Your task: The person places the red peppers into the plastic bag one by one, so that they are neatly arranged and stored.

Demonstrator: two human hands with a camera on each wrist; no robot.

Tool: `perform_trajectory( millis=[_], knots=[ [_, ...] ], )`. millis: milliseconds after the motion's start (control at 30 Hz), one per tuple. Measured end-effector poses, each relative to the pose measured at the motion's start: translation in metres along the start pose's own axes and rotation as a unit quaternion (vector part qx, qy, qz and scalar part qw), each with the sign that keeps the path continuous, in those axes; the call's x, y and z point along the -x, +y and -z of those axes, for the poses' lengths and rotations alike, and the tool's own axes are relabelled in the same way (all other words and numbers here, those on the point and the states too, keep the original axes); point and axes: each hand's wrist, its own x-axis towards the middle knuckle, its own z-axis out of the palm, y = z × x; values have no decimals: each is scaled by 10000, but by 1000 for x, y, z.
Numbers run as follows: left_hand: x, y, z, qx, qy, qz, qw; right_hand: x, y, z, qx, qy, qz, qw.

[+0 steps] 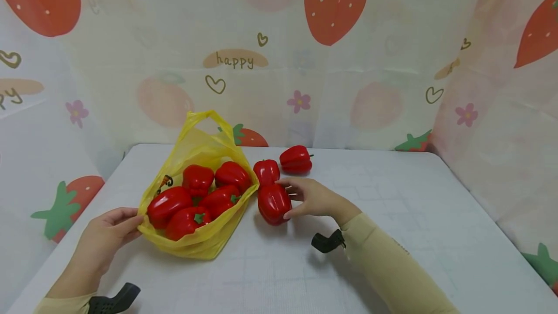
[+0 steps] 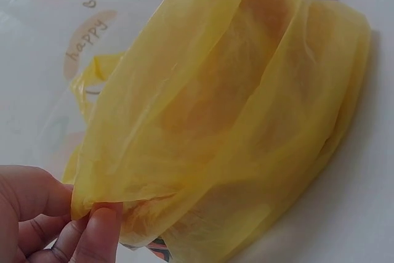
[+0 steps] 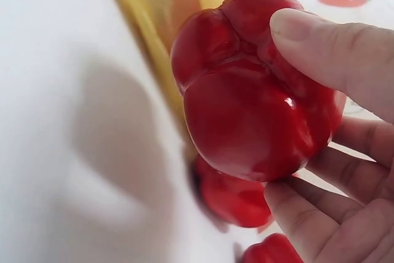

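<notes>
A yellow plastic bag point(image 1: 205, 248) stands with its mouth open on the left of the table, several red bell peppers point(image 1: 169, 206) inside. At the bag's left rim my left hand point(image 1: 104, 236) pinches the plastic between thumb and fingers, as the left wrist view also shows. My right hand point(image 1: 311, 198) grips a red bell pepper point(image 3: 246, 115) just right of the bag; its shadow on the table lies apart from it in the right wrist view. Behind it are two more bell peppers, one near the bag point(image 1: 266, 172) and one farther back point(image 1: 296, 160).
The white table point(image 1: 414, 217) reaches back to a curtain point(image 1: 375, 52) printed with strawberries, hearts and flowers. One yellow bag handle point(image 1: 213, 116) stands up at the back. A black wrist mount point(image 1: 328, 241) sits at my right sleeve, another point(image 1: 114, 299) at my left.
</notes>
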Motion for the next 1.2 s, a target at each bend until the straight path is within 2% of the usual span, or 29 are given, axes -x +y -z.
perform_trajectory(
  millis=[200,467,1000,1200],
  knots=[
    [0,0,0,4,-5,-11,10000,-9,-14,7,24,212,210,9996],
    [2,0,0,-11,49,-4,10000,-32,-37,8,69,275,457,9986],
    [0,-1,3,49,108,-15,9999,-87,-67,-7,110,163,-178,9996],
    [1,0,2,71,99,-38,9999,-107,-72,-10,264,62,-239,9993]
  ],
)
